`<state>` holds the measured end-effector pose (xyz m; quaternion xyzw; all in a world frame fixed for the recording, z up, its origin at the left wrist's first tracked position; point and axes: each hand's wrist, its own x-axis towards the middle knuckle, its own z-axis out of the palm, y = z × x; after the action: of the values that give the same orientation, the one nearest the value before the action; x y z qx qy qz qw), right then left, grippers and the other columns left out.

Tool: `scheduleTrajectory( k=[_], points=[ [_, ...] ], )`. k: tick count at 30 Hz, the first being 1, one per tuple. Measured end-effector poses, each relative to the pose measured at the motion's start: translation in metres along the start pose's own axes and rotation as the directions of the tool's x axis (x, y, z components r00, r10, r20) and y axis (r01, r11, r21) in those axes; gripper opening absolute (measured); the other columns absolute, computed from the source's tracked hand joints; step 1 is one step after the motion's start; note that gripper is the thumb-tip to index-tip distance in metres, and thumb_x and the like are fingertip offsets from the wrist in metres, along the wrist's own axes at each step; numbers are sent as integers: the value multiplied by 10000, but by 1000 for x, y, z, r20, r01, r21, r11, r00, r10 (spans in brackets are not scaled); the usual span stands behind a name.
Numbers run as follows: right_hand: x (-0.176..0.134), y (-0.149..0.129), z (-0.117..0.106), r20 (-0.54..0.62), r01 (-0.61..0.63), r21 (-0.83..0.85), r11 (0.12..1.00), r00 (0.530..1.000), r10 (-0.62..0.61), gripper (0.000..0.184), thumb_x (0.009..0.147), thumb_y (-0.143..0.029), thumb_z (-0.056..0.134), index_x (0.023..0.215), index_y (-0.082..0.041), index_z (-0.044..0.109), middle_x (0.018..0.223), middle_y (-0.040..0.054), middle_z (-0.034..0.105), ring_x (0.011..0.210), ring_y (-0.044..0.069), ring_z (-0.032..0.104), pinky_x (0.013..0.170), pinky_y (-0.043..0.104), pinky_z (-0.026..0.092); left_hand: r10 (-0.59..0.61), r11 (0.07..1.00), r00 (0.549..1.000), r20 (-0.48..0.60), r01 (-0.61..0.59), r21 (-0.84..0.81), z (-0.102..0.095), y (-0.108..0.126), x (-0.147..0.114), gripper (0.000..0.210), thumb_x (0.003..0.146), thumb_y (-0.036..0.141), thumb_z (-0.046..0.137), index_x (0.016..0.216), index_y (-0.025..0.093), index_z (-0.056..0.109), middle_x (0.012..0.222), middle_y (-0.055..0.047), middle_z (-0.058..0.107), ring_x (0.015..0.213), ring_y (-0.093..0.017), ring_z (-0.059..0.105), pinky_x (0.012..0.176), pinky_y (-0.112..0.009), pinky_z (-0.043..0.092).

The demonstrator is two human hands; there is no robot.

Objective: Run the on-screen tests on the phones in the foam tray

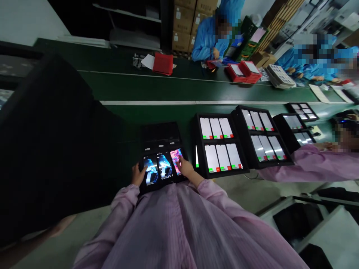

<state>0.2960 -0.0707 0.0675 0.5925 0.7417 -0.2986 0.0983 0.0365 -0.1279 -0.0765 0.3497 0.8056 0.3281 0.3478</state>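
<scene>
In front of me lies a black tray point(161, 145) holding three smartphones with lit screens along its near row. The left phone point(151, 172) and the middle phone point(165, 166) show blue-and-white wallpaper. A pink and blue picture fills the right phone point(175, 157). My left hand point(138, 175) grips the tray's left edge, its thumb over the rim beside the left phone. Over the right phone is my right hand point(186, 167), fingers stretched out and fingertips at the screen; it holds nothing. The tray's far row is dark, with small white labels.
Right of me, black trays point(207, 141) hold several phones with white screens. A large black cover point(56, 149) blocks the left side. A pink-sleeved co-worker point(305, 160) works at right. Across the green bench point(134, 87), a blue-clad person point(206, 37) sits near red stacks point(244, 71).
</scene>
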Motion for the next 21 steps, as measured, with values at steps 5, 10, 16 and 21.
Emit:
scheduleTrajectory(
  k=[5,10,16,21],
  points=[
    [-10,-11,4,67,124,-9,992,990,-123,497,1083,-324,421,1570,-227,436,1276,81,746,1154,234,715,952,308,530,-30,999,998,50,31,-25,-8,-20,-33,593,736,428,704,1279,224,579,1244,-129,583,1345,-340,544,1224,-521,350],
    [-28,-8,15,237,221,-63,973,951,-200,488,1030,-272,543,1515,-230,520,1229,74,772,1132,244,730,894,286,546,-17,997,993,121,25,-69,-11,-31,-45,738,629,420,791,1300,211,566,1305,-138,543,1401,-354,485,1238,-519,323],
    [-24,-7,20,319,285,-106,953,917,-238,416,1057,-327,520,1467,-289,579,1308,70,743,1154,267,724,905,313,547,-26,999,990,141,31,-32,-12,-33,-39,783,612,406,800,1328,221,544,1330,-136,533,1395,-356,486,1236,-541,314],
    [-21,-7,23,358,324,-115,939,895,-265,331,1050,-363,550,1350,-319,682,1216,46,782,1066,257,753,848,292,548,30,999,987,158,-31,4,-11,-35,-41,862,581,456,804,1347,181,520,1343,-169,515,1430,-380,439,1231,-551,318]
  ],
)
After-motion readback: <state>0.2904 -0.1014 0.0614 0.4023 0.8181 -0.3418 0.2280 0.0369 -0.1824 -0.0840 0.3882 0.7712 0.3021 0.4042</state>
